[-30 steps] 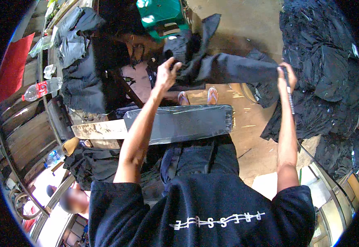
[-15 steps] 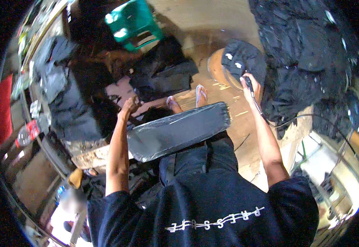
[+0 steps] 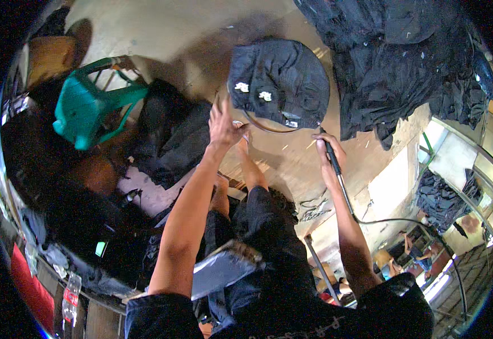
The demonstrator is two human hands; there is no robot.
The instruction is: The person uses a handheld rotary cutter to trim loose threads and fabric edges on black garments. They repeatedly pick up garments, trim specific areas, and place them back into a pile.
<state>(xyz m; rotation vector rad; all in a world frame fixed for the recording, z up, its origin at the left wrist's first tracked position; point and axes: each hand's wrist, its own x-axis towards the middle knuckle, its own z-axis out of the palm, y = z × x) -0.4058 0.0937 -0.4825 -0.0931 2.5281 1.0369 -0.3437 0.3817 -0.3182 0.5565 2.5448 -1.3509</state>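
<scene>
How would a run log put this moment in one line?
left hand: open, empty | right hand: holding corded tool | ahead: black cloth

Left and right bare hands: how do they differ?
The left hand is open, no object visible in it; the right hand curls around a slim black corded tool. The left hand sits higher in the picture than the right. Both are near the black cloth with white patches.
</scene>
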